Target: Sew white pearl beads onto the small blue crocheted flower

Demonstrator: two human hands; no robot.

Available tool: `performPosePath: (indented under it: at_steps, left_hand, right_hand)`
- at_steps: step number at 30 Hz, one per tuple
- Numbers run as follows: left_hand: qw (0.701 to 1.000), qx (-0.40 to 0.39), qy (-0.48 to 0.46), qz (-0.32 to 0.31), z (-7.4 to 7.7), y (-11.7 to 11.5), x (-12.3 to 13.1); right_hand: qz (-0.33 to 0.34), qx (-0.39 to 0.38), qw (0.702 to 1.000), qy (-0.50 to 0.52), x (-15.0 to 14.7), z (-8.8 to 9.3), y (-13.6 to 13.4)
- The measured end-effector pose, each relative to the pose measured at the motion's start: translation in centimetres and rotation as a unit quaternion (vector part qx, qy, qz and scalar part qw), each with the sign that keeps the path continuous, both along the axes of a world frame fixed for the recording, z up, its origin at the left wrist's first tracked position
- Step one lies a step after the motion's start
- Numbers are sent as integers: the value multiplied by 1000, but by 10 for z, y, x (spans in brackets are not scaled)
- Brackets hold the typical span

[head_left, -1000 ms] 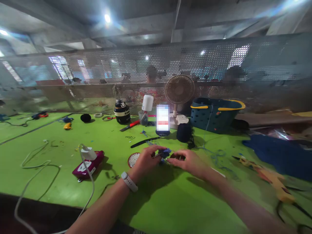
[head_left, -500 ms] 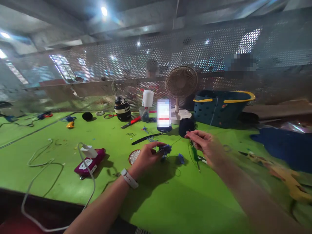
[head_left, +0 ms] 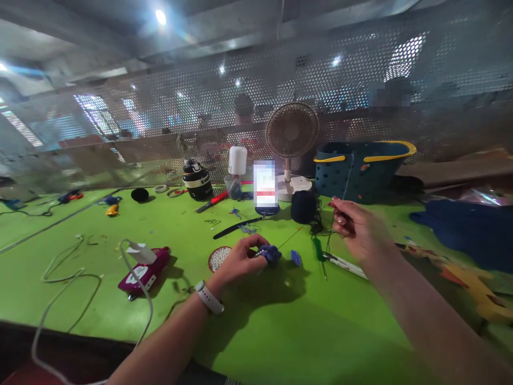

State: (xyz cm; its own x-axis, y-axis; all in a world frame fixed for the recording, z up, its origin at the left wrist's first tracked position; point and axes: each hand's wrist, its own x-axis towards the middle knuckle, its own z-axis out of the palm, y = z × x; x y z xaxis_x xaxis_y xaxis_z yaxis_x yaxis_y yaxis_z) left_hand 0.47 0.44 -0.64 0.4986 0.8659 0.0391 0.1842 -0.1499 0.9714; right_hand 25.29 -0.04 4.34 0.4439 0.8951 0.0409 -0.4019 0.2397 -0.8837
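My left hand (head_left: 242, 262) is closed on a small blue crocheted piece (head_left: 271, 253), held just above the green table (head_left: 272, 331). A thin thread (head_left: 292, 237) runs from that piece up toward my right hand (head_left: 355, 227). The fingertips of this hand are pinched on the thread; whether a needle is there too is too small to tell. Another small blue piece (head_left: 295, 258) lies between my hands. Near my right wrist are a green-handled pointed tool (head_left: 318, 249) and a white pen-like stick (head_left: 344, 264). Beside my left hand stands a red-rimmed dish (head_left: 210, 262) of white beads.
Behind my hands are a dark yarn ball (head_left: 303, 207), a lit phone (head_left: 265, 187), a fan (head_left: 292, 130) and a blue basket (head_left: 352, 179). Dark scissors or a blade (head_left: 232, 229) lies left of the phone. A magenta power strip (head_left: 160, 262) with a white cable is at left.
My right hand has moved right and slightly up, away from the yarn ball, with the thread drawn out. My left hand keeps the blue piece in nearly the same spot.
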Motion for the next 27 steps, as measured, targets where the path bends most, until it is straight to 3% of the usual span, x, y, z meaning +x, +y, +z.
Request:
performPosePath:
  at_steps: [5, 8, 10, 14, 18, 21, 27]
  left_hand:
    - [995, -67, -79, 11, 5, -2, 0]
    - [991, -81, -104, 18, 5, -2, 2]
    - [990, -85, -109, 20, 5, -2, 3]
    - [988, -102, -112, 23, 3, -3, 4]
    - [985, -116, -127, 31, 2, -4, 4]
    - [983, -118, -140, 23, 2, -4, 4]
    - [985, -96, -140, 22, 4, -5, 4]
  right_hand:
    - [-10, -39, 985, -170, 10, -15, 4]
    - [22, -75, 921, -381, 12, -28, 3]
    - [77, -52, 881, -464, 2, -35, -2]
    - [247, -34, 838, -486, -36, -40, -16]
    - [231, -10, 826, -515, -59, -35, -23]
    - [209, 26, 826, -524, -57, -32, -23]
    - [245, 4, 834, -495, -53, -34, -24]
